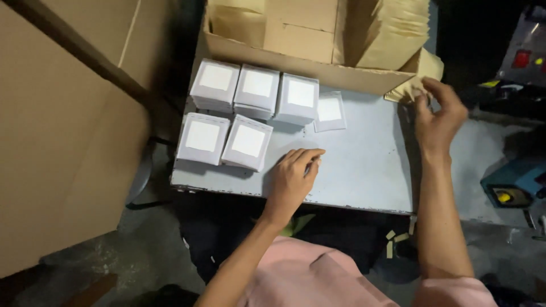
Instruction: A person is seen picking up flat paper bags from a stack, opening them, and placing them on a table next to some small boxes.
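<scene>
Large brown cardboard sheet (62, 142) filling the left side. Open carton (307, 42) at the far edge of a grey metal table (364, 170). On the table's left part, five small white boxes (233, 113) in two touching rows, with a flatter white piece (330, 111) just beside them. Left hand (293, 176) resting palm down on the bare tabletop, fingers loosely curled, nothing visibly held. Right hand (435, 116) pinching brown paper (412, 85) at the carton's right corner. Blue device (515, 185) far right.
</scene>
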